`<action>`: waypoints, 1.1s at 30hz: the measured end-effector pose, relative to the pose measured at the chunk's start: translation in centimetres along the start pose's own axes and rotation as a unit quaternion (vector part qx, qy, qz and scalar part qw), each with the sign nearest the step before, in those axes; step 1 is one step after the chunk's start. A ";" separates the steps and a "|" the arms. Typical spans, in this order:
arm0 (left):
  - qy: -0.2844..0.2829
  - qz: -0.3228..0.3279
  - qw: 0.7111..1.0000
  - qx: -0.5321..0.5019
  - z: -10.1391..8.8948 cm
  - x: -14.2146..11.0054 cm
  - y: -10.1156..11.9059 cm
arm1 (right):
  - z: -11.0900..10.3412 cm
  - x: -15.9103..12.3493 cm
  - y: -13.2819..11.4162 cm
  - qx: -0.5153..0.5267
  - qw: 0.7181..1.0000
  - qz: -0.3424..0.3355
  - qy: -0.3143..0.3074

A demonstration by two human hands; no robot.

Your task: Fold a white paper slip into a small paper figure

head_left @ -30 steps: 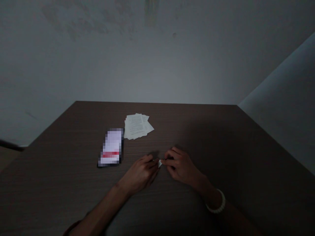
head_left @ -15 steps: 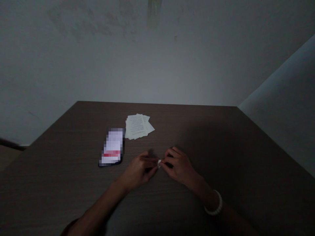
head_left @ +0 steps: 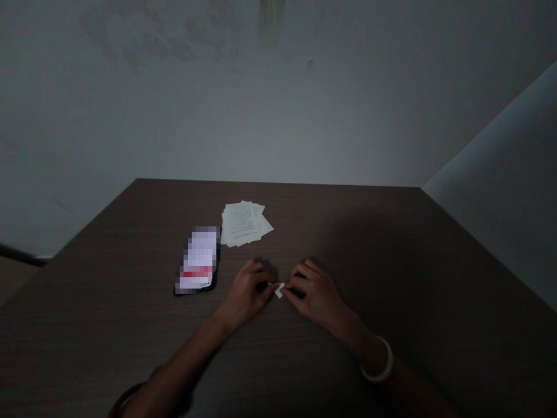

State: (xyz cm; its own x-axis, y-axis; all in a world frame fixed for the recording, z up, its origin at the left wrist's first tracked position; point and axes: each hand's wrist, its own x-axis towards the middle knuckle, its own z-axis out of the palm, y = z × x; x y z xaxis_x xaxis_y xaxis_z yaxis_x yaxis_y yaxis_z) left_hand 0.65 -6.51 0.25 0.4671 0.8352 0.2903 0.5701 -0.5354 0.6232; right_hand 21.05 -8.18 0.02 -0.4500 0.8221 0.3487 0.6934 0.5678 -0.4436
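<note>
Between my two hands is a small white piece of paper point(head_left: 279, 291), low over the brown table point(head_left: 278, 366). My left hand point(head_left: 250, 290) pinches its left side between thumb and fingers. From the other side, my right hand point(head_left: 317, 293) grips it with thumb and fingertips. The fingers cover most of the paper, so its full shape is hidden; a pointed white corner shows below them. A pale beaded bracelet circles my right wrist.
A phone point(head_left: 198, 258) with a lit, blurred screen lies left of my hands. Beyond it, a loose stack of printed paper sheets point(head_left: 243, 223) rests on the table. A grey wall point(head_left: 278, 116) stands behind the table's far edge.
My left hand's fingers have shifted up slightly and taken a new pinch, and more of the white paper shows. The right hand, phone and stack have stayed put.
</note>
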 end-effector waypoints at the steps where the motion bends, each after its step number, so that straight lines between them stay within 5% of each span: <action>1: -0.004 -0.004 1.000 0.004 0.1 0.0 -0.1 | 0.0 0.0 0.0 0.000 1.000 0.000 -0.003; 15: -0.062 -0.036 0.994 0.079 0.2 0.2 0.0 | 0.0 0.0 0.0 -0.008 0.999 -0.033 -0.041; 33: -0.010 -0.061 0.998 0.030 -0.2 0.2 -0.5 | -0.2 0.2 -0.2 -0.034 0.997 -0.034 -0.062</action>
State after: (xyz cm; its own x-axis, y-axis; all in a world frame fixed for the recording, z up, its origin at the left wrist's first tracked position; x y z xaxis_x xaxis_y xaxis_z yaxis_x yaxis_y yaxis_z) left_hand 0.32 -6.05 0.18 0.4054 0.8920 0.1999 0.6621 -0.4373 0.6086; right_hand 20.89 -8.16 0.34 -0.5598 0.7836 0.2694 0.6941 0.6210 -0.3640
